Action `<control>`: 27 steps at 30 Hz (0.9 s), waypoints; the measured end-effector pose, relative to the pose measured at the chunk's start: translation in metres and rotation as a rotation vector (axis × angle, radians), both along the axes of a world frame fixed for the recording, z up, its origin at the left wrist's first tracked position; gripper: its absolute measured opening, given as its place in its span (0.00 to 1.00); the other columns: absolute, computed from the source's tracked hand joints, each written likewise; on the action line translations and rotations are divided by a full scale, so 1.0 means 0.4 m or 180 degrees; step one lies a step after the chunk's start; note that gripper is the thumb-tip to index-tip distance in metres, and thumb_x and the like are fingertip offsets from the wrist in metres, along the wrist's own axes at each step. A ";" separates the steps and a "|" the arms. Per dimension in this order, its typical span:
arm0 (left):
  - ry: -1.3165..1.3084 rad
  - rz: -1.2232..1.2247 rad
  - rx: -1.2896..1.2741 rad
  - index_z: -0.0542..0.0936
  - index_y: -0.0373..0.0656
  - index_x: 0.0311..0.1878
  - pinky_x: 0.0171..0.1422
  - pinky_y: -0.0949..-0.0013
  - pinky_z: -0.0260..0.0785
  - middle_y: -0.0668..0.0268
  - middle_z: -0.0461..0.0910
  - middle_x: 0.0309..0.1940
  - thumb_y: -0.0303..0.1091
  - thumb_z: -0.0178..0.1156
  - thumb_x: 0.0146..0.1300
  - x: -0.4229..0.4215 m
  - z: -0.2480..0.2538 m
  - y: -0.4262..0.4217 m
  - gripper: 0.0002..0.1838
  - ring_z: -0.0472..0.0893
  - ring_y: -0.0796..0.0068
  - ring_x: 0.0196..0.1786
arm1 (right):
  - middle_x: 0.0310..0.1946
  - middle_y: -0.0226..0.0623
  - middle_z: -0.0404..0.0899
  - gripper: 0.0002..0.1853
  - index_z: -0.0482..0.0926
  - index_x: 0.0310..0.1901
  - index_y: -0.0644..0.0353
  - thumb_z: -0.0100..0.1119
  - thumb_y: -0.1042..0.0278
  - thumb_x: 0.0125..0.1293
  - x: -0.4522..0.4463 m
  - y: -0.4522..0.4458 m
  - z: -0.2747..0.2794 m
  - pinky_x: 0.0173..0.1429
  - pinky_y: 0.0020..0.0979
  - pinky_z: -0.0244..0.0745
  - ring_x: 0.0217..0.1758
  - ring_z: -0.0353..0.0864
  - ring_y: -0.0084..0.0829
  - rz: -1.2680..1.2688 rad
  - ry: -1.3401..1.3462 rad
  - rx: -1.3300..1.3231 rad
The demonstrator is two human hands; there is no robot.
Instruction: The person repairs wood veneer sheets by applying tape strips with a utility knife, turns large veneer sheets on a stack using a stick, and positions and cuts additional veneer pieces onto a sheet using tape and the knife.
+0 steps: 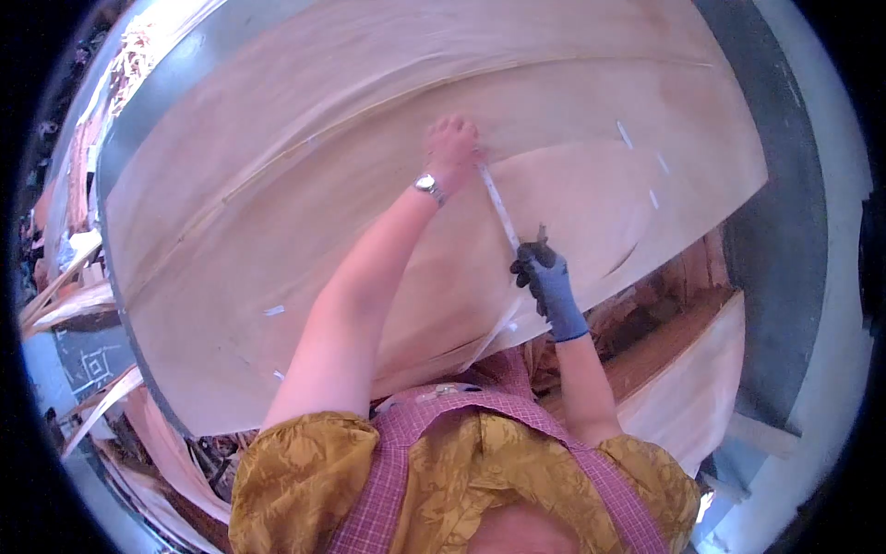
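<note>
A large pale wood veneer sheet [369, 249] spreads out in front of me. My left hand [452, 152], bare and with a watch [428, 186] on its wrist, rests on the sheet, fingers lying against the surface. From beside its thumb a narrow white tape strip [498, 205] runs slanting down to my right hand [544, 277]. That hand wears a grey-blue glove with dark fingertips and is closed on the strip's lower end. A small dark piece [543, 233] sticks up past the gloved fingers; its kind is too small to tell.
Short white tape pieces [625, 135] are stuck on the sheet at right, others at lower left. A long curved seam [369, 109] crosses its upper part. Stacked veneer [683, 388] lies below at right, with loose scraps [78, 305] at far left. A dark table border [775, 231] shows at right.
</note>
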State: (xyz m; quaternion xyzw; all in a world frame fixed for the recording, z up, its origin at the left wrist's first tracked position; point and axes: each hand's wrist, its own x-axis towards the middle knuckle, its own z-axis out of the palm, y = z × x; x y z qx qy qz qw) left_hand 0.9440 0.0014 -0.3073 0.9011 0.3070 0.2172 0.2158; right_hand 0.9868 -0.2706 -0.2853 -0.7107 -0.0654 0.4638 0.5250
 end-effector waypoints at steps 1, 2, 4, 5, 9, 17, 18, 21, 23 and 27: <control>-0.0103 0.0197 0.0037 0.81 0.48 0.41 0.58 0.56 0.66 0.62 0.78 0.43 0.43 0.65 0.56 -0.004 -0.013 -0.004 0.13 0.74 0.59 0.52 | 0.25 0.36 0.83 0.12 0.80 0.43 0.61 0.60 0.59 0.69 0.016 -0.003 -0.018 0.19 0.21 0.64 0.18 0.77 0.22 0.0053 0.0117 0.0055; -0.0004 0.0048 0.0115 0.80 0.48 0.45 0.59 0.55 0.65 0.63 0.77 0.46 0.43 0.65 0.57 -0.028 -0.027 -0.015 0.15 0.74 0.59 0.54 | 0.25 0.36 0.83 0.12 0.80 0.43 0.61 0.60 0.59 0.69 0.024 -0.011 -0.034 0.19 0.22 0.64 0.18 0.77 0.22 0.0103 0.0245 0.0105; 0.0162 -0.0268 0.0275 0.78 0.49 0.52 0.62 0.54 0.64 0.64 0.77 0.53 0.43 0.64 0.58 -0.076 -0.043 -0.039 0.20 0.74 0.59 0.58 | 0.25 0.36 0.82 0.11 0.80 0.42 0.61 0.60 0.61 0.69 0.051 -0.009 -0.014 0.20 0.23 0.66 0.18 0.76 0.22 0.0172 0.0489 -0.0010; 0.0343 -0.0511 0.0542 0.77 0.50 0.55 0.63 0.54 0.64 0.65 0.76 0.57 0.43 0.64 0.58 -0.094 -0.029 -0.068 0.22 0.73 0.60 0.60 | 0.25 0.36 0.82 0.11 0.80 0.41 0.61 0.60 0.61 0.69 0.051 -0.014 -0.025 0.21 0.23 0.66 0.18 0.76 0.22 0.0138 0.0623 0.0082; 0.0808 -0.0995 0.0901 0.74 0.52 0.64 0.67 0.53 0.61 0.67 0.70 0.68 0.46 0.63 0.59 -0.117 0.003 -0.141 0.29 0.70 0.61 0.67 | 0.25 0.32 0.82 0.11 0.81 0.44 0.61 0.59 0.62 0.70 0.112 -0.018 -0.022 0.23 0.24 0.68 0.20 0.77 0.22 0.0577 0.0289 -0.0073; 0.1055 -0.1062 0.0874 0.68 0.50 0.68 0.69 0.50 0.57 0.65 0.67 0.69 0.51 0.57 0.62 -0.129 -0.007 -0.143 0.32 0.66 0.58 0.69 | 0.22 0.43 0.80 0.12 0.81 0.36 0.61 0.64 0.60 0.61 0.446 0.160 0.202 0.33 0.37 0.77 0.21 0.82 0.34 0.2707 -0.2369 -0.0359; 0.1121 -0.1077 0.0908 0.67 0.50 0.69 0.69 0.49 0.57 0.64 0.66 0.70 0.51 0.57 0.62 -0.128 -0.004 -0.141 0.33 0.65 0.57 0.70 | 0.20 0.38 0.79 0.12 0.81 0.36 0.61 0.64 0.60 0.62 0.462 0.212 0.282 0.28 0.32 0.75 0.19 0.79 0.28 0.2482 -0.1665 -0.0374; 0.1364 -0.1149 0.0853 0.63 0.51 0.72 0.68 0.50 0.57 0.64 0.64 0.71 0.51 0.56 0.63 -0.123 -0.013 -0.126 0.35 0.64 0.57 0.70 | 0.20 0.31 0.79 0.11 0.82 0.36 0.59 0.63 0.58 0.64 0.506 0.352 0.420 0.22 0.23 0.67 0.17 0.73 0.19 0.2330 -0.1159 -0.0621; 0.1388 -0.1204 0.0796 0.61 0.53 0.73 0.67 0.51 0.58 0.64 0.63 0.71 0.51 0.55 0.63 -0.123 -0.010 -0.122 0.36 0.63 0.58 0.71 | 0.20 0.29 0.78 0.12 0.83 0.37 0.57 0.63 0.57 0.65 0.525 0.445 0.459 0.21 0.20 0.62 0.17 0.69 0.15 0.2160 -0.1061 -0.0429; 0.1145 -0.1284 0.0615 0.59 0.56 0.75 0.64 0.52 0.59 0.64 0.65 0.70 0.51 0.57 0.62 -0.132 0.022 -0.120 0.38 0.66 0.60 0.67 | 0.22 0.28 0.79 0.13 0.83 0.41 0.57 0.65 0.56 0.65 0.538 0.663 0.456 0.21 0.19 0.60 0.18 0.68 0.14 0.1971 -0.1108 -0.0007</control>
